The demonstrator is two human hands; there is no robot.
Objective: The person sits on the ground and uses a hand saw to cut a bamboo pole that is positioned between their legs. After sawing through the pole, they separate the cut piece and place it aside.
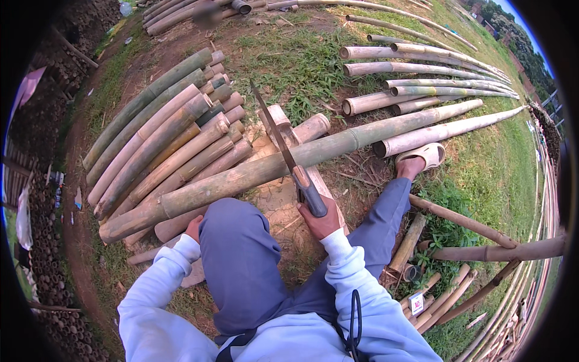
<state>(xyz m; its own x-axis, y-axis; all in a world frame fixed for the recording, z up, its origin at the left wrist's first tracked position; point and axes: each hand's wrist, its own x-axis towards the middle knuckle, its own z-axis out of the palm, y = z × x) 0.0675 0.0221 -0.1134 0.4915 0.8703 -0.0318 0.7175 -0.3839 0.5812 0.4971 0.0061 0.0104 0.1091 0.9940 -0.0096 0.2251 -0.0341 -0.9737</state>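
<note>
My right hand [321,222] is wrapped round the dark handle of a handsaw [279,134]. The saw's long, narrow blade points away from me and crosses a thick greenish bamboo pole [241,175]; I cannot tell how deep the teeth sit in it. That pole slants from near left to far right, resting over shorter bamboo pieces [312,127]. Beside my bent left knee is my left hand [194,229], close to the pole's near end, its fingers mostly hidden behind the knee. My right leg stretches out with a sandal [422,157] on the foot.
Cut bamboo lengths [163,130] lie stacked at left. Long bamboo poles [416,69] spread across the grass at far right. A frame of crossed poles [500,250] stands at near right, above short offcuts [443,301]. Sawdust [274,211] covers the ground below the saw.
</note>
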